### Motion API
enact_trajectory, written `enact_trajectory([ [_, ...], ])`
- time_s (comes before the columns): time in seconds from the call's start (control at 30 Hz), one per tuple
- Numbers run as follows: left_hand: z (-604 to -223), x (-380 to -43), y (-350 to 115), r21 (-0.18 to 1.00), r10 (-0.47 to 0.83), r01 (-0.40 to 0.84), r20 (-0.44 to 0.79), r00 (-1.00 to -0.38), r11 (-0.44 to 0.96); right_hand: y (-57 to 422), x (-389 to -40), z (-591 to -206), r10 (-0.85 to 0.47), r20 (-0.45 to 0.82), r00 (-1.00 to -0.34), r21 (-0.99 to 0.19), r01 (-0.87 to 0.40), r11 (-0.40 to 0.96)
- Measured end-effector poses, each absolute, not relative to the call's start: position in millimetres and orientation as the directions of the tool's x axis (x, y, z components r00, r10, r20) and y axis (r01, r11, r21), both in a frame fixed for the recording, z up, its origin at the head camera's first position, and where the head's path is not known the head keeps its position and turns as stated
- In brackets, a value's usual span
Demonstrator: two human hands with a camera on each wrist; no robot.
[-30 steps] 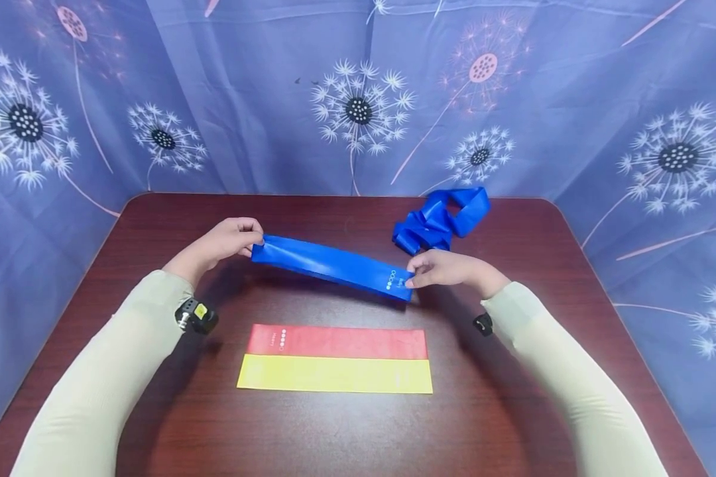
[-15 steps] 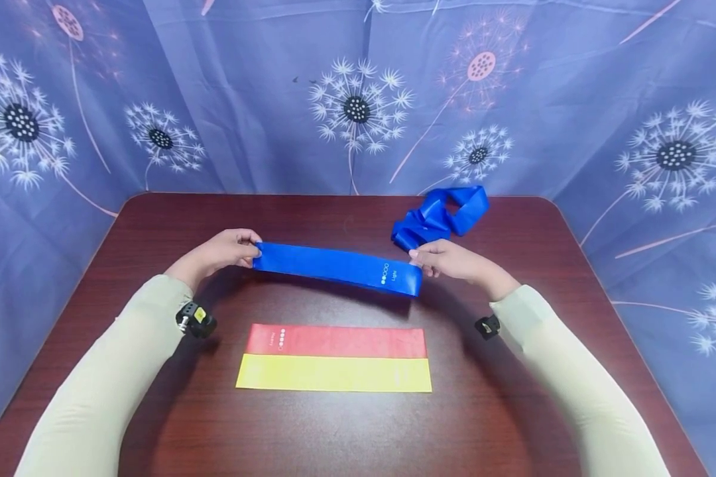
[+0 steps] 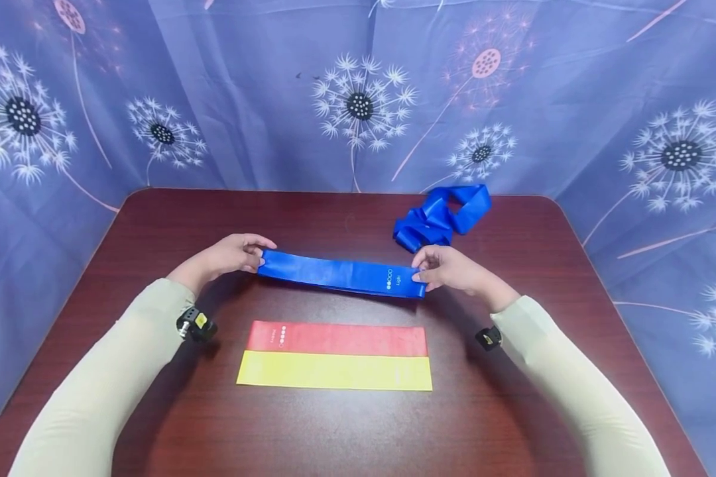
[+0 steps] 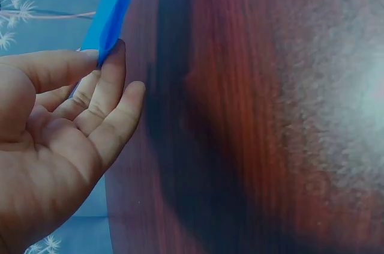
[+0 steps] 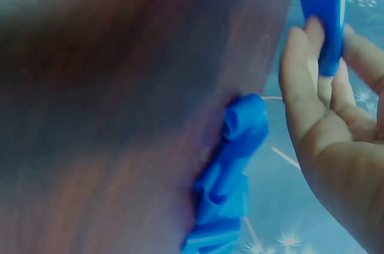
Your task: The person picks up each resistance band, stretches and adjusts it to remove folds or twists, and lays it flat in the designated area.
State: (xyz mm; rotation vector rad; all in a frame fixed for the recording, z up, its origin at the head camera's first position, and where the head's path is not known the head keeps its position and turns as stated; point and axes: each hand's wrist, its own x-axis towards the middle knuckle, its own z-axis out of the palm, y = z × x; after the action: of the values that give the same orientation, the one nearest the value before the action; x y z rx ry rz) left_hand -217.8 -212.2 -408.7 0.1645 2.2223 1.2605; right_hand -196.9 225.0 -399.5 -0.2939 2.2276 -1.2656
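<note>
A flat blue resistance band [image 3: 334,273], printed "Light" near its right end, is stretched out between my two hands above the table. My left hand [image 3: 234,254] pinches its left end between thumb and fingers; the left wrist view shows the thumb on the band's end [image 4: 111,26]. At the other end my right hand [image 3: 450,271] pinches the band, thumb on the printed face. The right wrist view shows that end [image 5: 324,20] between thumb and fingers. Nearer me lie a red resistance band [image 3: 340,338] and a yellow resistance band [image 3: 334,370], flat and edge to edge.
A crumpled long blue band [image 3: 432,218] lies at the back right of the dark wooden table [image 3: 346,437], just beyond my right hand. A blue curtain [image 3: 262,99] with dandelion prints hangs behind and at both sides.
The blue band has come lower and towards me, and its slant has lessened. My right hand has shifted its pinch on the right end. The red and yellow bands have not moved.
</note>
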Motion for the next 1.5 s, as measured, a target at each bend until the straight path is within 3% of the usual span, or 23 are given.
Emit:
enact_trajectory([
  [0.27,-415.9,-207.8,-211.2,0.823,0.353,-0.211,-0.438,-0.827,0.527,221.0,-187.1,-421.2,-0.359,-0.303,-0.883,-0.856,0.086,0.51],
  [0.63,-431.1,-196.4,-205.9,0.793,0.278,-0.231,-0.445,-0.851,0.564,221.2,-185.5,-437.1,-0.255,-0.438,-0.862,-0.84,0.292,0.457],
  [0.8,-430.5,-195.7,-202.6,0.765,0.23,-0.242,-0.452,-0.862,0.597,223.2,-185.1,-430.7,-0.21,-0.509,-0.835,-0.784,0.35,0.512],
  [1.07,-429.4,-194.8,-201.6,0.76,0.201,-0.308,-0.494,-0.846,0.572,221.2,-185.3,-426.6,-0.185,-0.537,-0.823,-0.702,0.315,0.638],
  [1.5,-431.2,-198.0,-216.3,0.782,0.212,-0.481,-0.588,-0.781,0.396,220.8,-185.2,-425.9,-0.187,-0.526,-0.83,-0.719,0.315,0.62],
])
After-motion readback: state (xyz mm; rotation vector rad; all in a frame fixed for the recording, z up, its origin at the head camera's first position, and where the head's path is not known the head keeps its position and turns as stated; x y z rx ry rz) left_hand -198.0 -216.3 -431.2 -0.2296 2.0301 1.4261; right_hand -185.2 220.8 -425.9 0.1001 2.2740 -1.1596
